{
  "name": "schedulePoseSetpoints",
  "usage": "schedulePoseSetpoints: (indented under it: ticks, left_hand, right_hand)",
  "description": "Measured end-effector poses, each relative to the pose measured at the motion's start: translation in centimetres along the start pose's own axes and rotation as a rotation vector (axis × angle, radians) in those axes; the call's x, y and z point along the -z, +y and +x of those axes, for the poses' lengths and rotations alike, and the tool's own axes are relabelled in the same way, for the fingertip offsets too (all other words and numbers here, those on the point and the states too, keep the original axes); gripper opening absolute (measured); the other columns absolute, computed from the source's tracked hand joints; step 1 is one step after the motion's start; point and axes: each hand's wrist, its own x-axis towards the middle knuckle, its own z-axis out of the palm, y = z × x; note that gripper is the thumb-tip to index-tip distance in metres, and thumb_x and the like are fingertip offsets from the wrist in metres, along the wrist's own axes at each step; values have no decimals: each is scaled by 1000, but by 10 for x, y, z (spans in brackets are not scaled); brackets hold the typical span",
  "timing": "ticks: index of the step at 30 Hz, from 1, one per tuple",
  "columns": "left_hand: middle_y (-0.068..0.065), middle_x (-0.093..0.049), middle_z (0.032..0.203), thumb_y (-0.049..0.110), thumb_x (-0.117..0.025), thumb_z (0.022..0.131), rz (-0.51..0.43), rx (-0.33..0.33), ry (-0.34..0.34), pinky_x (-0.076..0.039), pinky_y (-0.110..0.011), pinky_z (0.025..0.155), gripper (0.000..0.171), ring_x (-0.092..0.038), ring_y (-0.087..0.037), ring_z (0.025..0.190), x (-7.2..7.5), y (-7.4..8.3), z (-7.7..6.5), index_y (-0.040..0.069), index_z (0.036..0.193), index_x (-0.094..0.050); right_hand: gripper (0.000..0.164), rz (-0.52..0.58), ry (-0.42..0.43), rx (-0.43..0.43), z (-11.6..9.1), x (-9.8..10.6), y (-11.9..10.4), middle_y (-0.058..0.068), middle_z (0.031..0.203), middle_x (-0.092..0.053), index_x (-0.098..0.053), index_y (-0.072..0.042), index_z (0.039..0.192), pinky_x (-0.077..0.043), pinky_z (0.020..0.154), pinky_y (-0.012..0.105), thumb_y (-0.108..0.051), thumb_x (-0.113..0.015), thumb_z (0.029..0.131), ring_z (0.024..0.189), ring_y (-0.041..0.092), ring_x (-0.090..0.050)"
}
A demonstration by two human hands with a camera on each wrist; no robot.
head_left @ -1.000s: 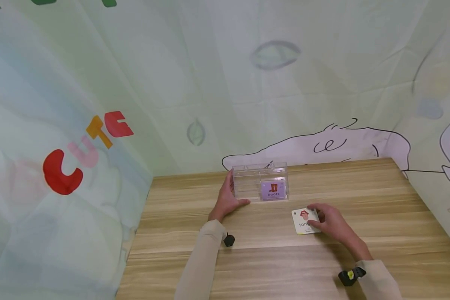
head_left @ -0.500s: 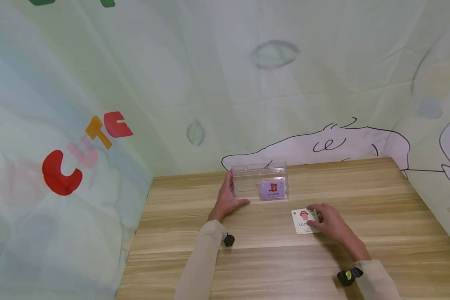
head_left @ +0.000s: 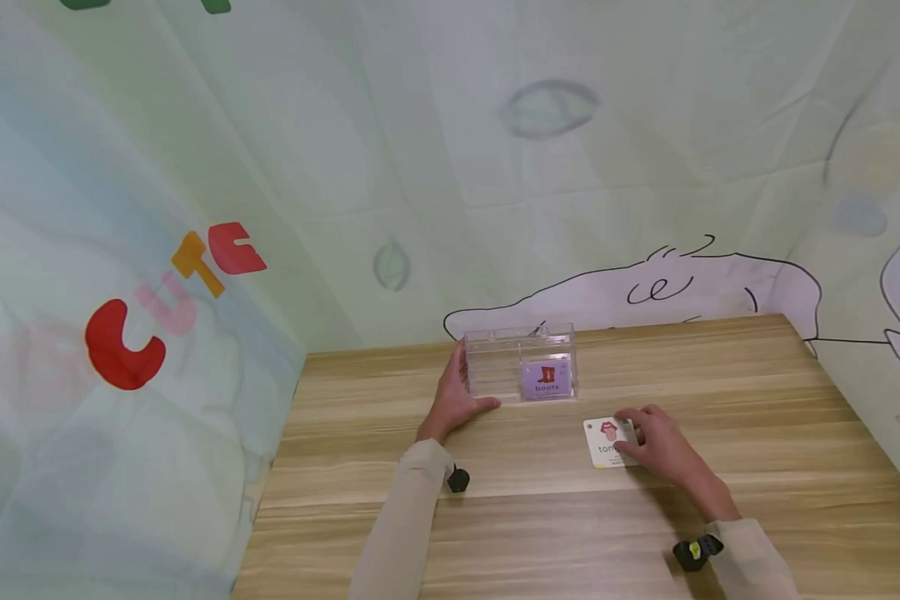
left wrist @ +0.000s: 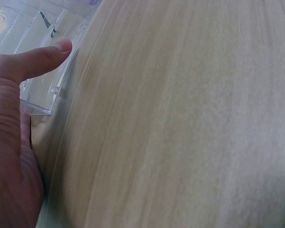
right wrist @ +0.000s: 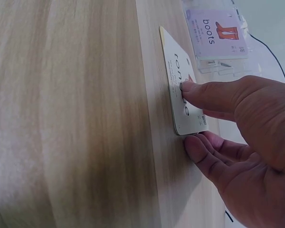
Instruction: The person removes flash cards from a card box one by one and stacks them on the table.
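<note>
At the back of the table stands a clear plastic box [head_left: 492, 367] with compartments. My left hand [head_left: 452, 407] holds it at its left end, fingers along the side and thumb across the lower front. In the right compartment is a purple flash card [head_left: 546, 381] that reads "boots". My right hand [head_left: 666, 447] pinches the right part of a white flash card [head_left: 598, 433] with a tongue picture, in front and to the right of the box. In the right wrist view the thumb presses on the card's face [right wrist: 175, 66]; whether more cards lie under it I cannot tell.
A wood-grain table [head_left: 540, 533] carries everything. Behind it hangs a printed cloth [head_left: 450, 167], its lower edge close to the back of the box. Another cloth side [head_left: 142, 450] borders the table on the left.
Hardly anything differs. The right wrist has shifted very slightly to the left; the box, the cards and my left hand look the same.
</note>
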Motion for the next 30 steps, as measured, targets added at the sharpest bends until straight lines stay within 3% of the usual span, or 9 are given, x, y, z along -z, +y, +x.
schedulePoseSetpoints:
  ticks: [12,21,30]
  left_hand:
    - [-14,-32,166,19,-100,67,-12,0,3,-32,-41,122,135,-36,-30,150,-1,-1,1,20,167,-10]
    - [-14,-32,166,18,-100,67,-13,16,6,-32,-40,122,135,-36,-30,150,-1,-1,1,20,167,-10]
    - [-16,-33,165,17,-100,67,-31,-5,6,-33,-43,122,134,-37,-32,149,-1,-3,1,18,167,-10]
  right_hand:
    - [35,-18,-18,-14,0,2,-1,12,95,-58,-71,3,115,-50,67,36,-8,-85,84,80,20,-53]
    - [35,-29,-27,-9,0,2,-2,11,95,-57,-70,1,115,-49,66,34,-9,-85,85,80,20,-52]
    - [36,-35,-48,-29,0,4,-3,9,93,-55,-67,0,123,-45,64,32,-15,-79,93,79,19,-48]
